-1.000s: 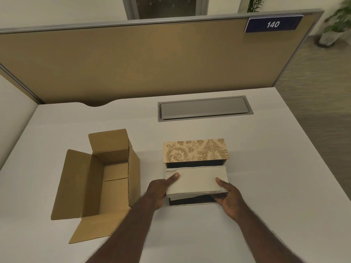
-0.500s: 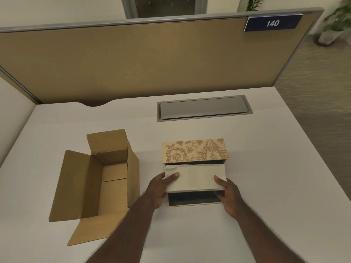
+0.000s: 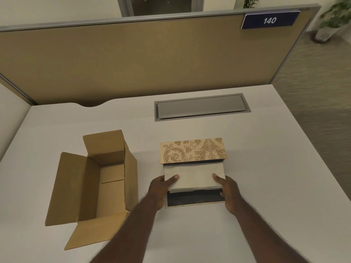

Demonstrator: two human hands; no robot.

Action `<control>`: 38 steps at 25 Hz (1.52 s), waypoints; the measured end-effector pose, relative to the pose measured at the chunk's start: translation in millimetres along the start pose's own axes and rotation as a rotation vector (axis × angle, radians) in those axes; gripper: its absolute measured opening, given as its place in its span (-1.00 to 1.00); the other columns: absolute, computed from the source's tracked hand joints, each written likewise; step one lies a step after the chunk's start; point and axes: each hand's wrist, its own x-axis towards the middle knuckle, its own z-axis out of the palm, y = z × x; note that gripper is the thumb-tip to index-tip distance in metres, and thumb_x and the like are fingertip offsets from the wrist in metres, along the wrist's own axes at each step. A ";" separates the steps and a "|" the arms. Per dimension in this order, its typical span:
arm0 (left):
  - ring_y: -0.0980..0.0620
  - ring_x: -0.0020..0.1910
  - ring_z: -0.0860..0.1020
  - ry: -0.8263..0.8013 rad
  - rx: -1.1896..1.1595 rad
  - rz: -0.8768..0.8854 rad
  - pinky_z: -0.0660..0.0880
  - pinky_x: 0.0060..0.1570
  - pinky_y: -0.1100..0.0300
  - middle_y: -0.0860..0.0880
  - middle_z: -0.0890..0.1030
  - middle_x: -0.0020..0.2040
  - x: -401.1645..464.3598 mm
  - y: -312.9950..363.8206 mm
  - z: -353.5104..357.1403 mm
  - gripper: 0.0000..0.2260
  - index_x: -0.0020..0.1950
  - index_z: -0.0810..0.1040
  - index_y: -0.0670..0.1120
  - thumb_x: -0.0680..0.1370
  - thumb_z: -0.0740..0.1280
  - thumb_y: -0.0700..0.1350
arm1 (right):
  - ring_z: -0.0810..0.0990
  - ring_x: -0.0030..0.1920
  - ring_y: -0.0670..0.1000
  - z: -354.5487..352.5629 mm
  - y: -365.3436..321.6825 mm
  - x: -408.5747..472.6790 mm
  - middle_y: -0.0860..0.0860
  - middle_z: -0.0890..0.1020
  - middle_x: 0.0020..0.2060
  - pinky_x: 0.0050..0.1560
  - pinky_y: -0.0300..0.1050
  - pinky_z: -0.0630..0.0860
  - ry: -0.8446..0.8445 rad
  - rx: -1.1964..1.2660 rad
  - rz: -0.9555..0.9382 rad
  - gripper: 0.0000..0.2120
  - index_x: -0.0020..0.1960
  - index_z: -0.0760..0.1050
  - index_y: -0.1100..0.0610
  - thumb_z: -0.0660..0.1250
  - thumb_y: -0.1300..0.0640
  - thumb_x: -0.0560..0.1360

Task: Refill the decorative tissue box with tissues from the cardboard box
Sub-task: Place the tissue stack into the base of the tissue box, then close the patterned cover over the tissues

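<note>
The decorative tissue box (image 3: pixel 193 151), gold with a leaf pattern, lies on the white desk with its lid hinged back and its dark inside (image 3: pixel 193 198) showing. A white stack of tissues (image 3: pixel 193 177) sits over the open box, its far edge down near the lid. My left hand (image 3: pixel 161 188) grips the stack's left end and my right hand (image 3: pixel 226 188) grips its right end, thumbs on top. The brown cardboard box (image 3: pixel 95 179) stands open to the left; nothing shows inside it.
A grey cable hatch (image 3: pixel 201 107) is set into the desk (image 3: pixel 275 168) behind the boxes. A tan partition (image 3: pixel 133 59) with a "140" sign (image 3: pixel 269 20) closes the far side. The desk edge drops to carpet on the right.
Both hands have pushed the tissue stack away from me, toward the lid and lower into the box; more of the box's dark near part now shows.
</note>
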 end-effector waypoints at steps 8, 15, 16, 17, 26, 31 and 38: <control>-0.08 0.13 0.60 0.033 0.018 0.036 0.53 0.14 0.07 -0.12 0.66 0.16 -0.3 -3.8 3.7 -0.58 0.25 0.57 -0.19 0.44 0.53 -0.11 | 0.55 0.05 0.11 0.6 3.0 8.0 0.09 0.63 0.03 0.01 -0.06 0.43 0.041 -0.181 -0.075 -0.62 0.19 0.53 0.18 0.38 -0.04 0.49; -0.16 0.44 0.35 0.177 0.344 0.245 0.40 0.37 -0.12 -0.17 0.32 0.50 -1.4 4.8 3.2 -0.05 0.57 0.11 0.01 0.34 0.60 -0.02 | 0.44 0.30 0.17 -0.9 -16.2 9.9 0.18 0.40 0.38 0.22 0.01 0.42 0.099 -0.371 -0.131 -0.15 0.51 0.11 0.08 0.51 0.01 0.38; -0.16 0.45 0.32 0.172 0.412 0.307 0.38 0.39 -0.15 -0.17 0.28 0.51 -0.1 7.0 1.7 0.01 0.59 0.05 0.04 0.32 0.62 -0.03 | 0.46 0.27 0.16 -1.5 -21.4 9.5 0.20 0.40 0.35 0.19 0.00 0.44 0.114 -0.426 -0.197 -0.07 0.53 0.06 0.05 0.55 0.04 0.34; -0.16 0.46 0.31 0.162 0.477 0.359 0.38 0.39 -0.17 -0.16 0.26 0.51 1.0 10.1 0.3 0.06 0.60 0.00 0.06 0.30 0.63 -0.05 | 0.47 0.26 0.16 -2.2 -27.6 9.8 0.21 0.40 0.33 0.18 0.00 0.46 0.122 -0.495 -0.270 0.00 0.54 0.03 0.02 0.58 0.07 0.30; -0.02 0.38 0.41 0.052 0.669 0.547 0.44 0.35 -0.05 -0.04 0.42 0.41 16.7 43.2 -4.2 0.33 0.62 -0.11 0.04 0.09 0.70 -0.21 | 0.57 0.07 0.13 9.1 -86.9 16.2 0.11 0.28 0.30 -0.19 -0.14 0.52 0.022 -1.188 -0.565 0.30 0.55 -0.16 -0.11 0.67 0.07 0.11; 0.02 0.34 0.46 0.006 0.626 0.528 0.43 0.20 0.18 0.16 0.50 0.29 17.8 44.2 -4.8 0.27 0.61 -0.06 0.07 0.12 0.69 -0.27 | 0.56 0.07 0.13 13.7 -85.3 16.0 0.13 0.42 0.17 -0.10 -0.06 0.54 0.017 -1.178 -0.550 0.26 0.54 -0.10 -0.07 0.67 0.12 0.11; 0.13 0.21 0.49 0.002 0.723 0.571 0.46 0.11 0.20 0.08 0.51 0.35 7.8 50.3 -0.2 0.26 0.58 -0.12 0.11 0.16 0.68 -0.21 | 0.62 0.01 0.11 15.3 -76.1 12.3 0.10 0.52 0.09 -0.09 0.00 0.61 0.070 -1.146 -0.644 0.13 0.51 0.00 0.02 0.64 0.12 0.15</control>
